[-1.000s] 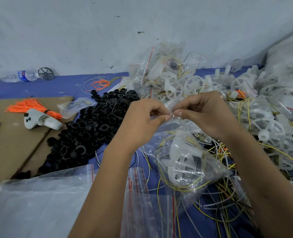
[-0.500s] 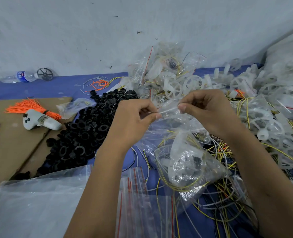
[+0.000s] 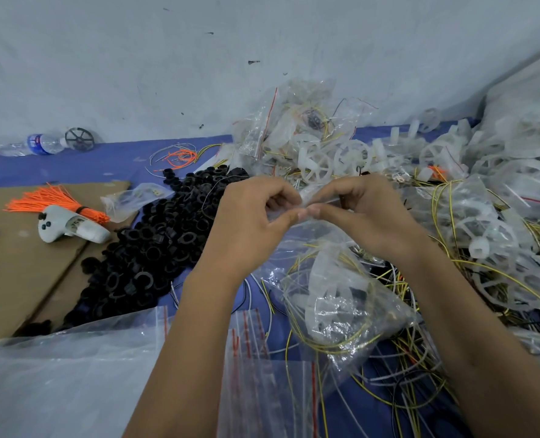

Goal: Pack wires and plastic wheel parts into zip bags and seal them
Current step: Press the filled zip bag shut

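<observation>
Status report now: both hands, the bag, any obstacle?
Left hand and right hand both pinch top edge of filled zip bag. Bag holds white wheel part and yellow wires. Seal state unclear. Nothing blocking.

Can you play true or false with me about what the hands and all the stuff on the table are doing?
1. Both hands pinch the top of a clear zip bag. True: left hand and right hand meet at its top edge.
2. The bag is empty. False: it holds a white plastic wheel and yellow wires.
3. The black rings lie left of the hands. True.
4. The water bottle stands upright. False: it lies on its side by the wall.
5. The orange ties are on the cardboard. True.
</observation>
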